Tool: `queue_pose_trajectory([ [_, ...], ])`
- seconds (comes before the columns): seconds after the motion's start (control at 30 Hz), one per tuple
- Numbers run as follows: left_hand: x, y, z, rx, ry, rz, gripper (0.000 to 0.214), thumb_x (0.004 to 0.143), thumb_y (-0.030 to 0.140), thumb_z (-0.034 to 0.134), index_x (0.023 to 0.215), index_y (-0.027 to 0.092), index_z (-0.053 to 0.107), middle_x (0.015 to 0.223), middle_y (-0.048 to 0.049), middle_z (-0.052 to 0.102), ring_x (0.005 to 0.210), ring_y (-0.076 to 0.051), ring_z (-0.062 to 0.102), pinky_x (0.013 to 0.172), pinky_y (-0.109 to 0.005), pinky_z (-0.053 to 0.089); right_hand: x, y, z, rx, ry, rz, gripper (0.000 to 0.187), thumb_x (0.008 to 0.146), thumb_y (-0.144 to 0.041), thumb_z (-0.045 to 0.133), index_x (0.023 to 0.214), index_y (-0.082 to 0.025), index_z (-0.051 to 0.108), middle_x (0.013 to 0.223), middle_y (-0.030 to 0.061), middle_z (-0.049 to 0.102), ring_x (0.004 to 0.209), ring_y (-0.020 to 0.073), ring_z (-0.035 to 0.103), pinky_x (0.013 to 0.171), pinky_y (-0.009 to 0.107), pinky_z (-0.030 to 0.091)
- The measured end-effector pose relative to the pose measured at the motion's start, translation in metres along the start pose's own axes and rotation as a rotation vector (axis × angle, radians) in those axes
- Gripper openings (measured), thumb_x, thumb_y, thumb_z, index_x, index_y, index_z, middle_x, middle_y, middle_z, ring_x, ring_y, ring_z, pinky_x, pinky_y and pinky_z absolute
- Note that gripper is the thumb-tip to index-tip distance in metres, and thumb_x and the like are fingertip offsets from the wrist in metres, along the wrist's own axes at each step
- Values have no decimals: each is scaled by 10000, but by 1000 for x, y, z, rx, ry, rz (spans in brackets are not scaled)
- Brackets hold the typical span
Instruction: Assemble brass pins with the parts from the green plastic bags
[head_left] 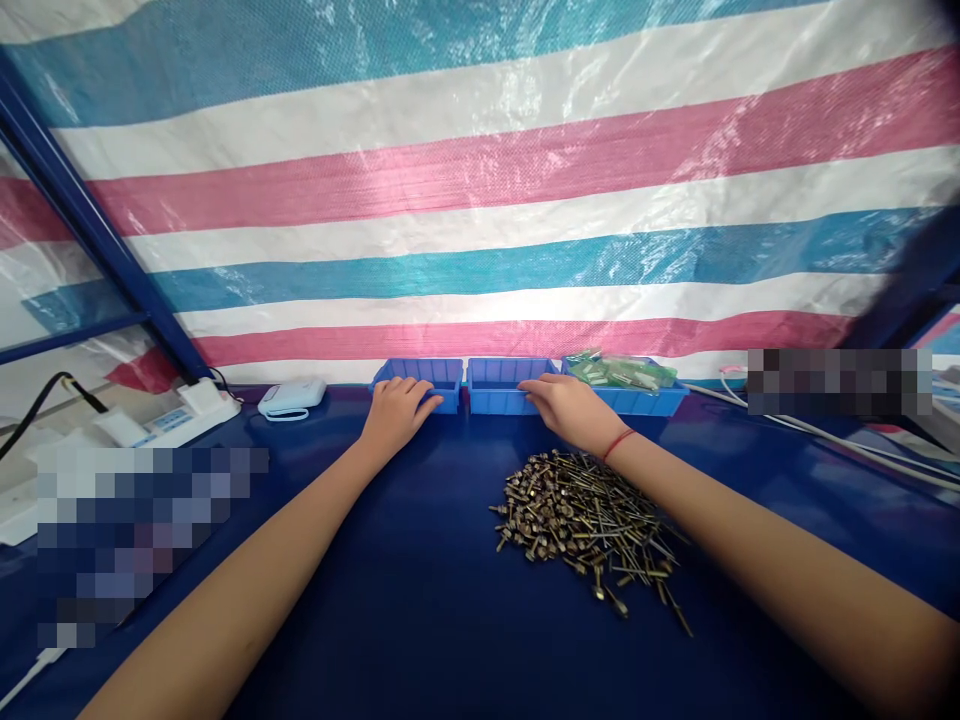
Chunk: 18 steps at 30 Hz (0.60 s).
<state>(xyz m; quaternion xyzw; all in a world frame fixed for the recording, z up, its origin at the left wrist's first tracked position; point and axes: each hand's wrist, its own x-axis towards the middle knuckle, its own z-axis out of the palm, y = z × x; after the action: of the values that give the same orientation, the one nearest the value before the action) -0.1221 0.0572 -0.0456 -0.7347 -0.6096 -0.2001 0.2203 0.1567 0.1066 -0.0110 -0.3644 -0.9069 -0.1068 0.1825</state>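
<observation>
Bench covered in dark blue (390,610), backed by a striped plastic sheet (480,240). Three blue plastic bins are lined up along the far edge.

Left hand (394,412): laid over the near rim of the left bin (451,400), fingers loosely bent, thumb held out to the right. Whether the rim is gripped cannot be told.

Right hand (576,408), red cord bracelet (619,441) at the wrist: held at the middle bin (497,402), fingers bent and drawn together near its right end. Whether anything is pinched between the fingertips cannot be made out.

Hex-head screws (551,505), long-shanked and brassy, are heaped on the bench right of centre, nearer than the bins; part of the heap is overhung by the right forearm. A few are strayed toward the near side. Clear packets with a green tint (626,374) are piled in the right bin (651,404).

Stage: judged early. The bins are set in a row and the packets are already contained; the screws are left loose, heads and shanks jumbled in a single heap, touched by neither hand.

Far left: a white pocket-sized device with a strap (291,398) and a white power strip (180,418) are noted.
</observation>
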Motion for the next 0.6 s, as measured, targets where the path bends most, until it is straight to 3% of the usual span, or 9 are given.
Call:
queue_pose_trajectory([
  [0.6, 0, 3, 0, 5, 57, 33, 327, 971, 413, 408, 1053, 191, 634, 929, -81, 694, 900, -256, 585, 808, -379, 336, 3, -7, 4, -21, 14, -28, 303, 922, -133, 441, 1120, -155, 670, 907, 100, 711, 795, 217, 653, 720, 312, 456],
])
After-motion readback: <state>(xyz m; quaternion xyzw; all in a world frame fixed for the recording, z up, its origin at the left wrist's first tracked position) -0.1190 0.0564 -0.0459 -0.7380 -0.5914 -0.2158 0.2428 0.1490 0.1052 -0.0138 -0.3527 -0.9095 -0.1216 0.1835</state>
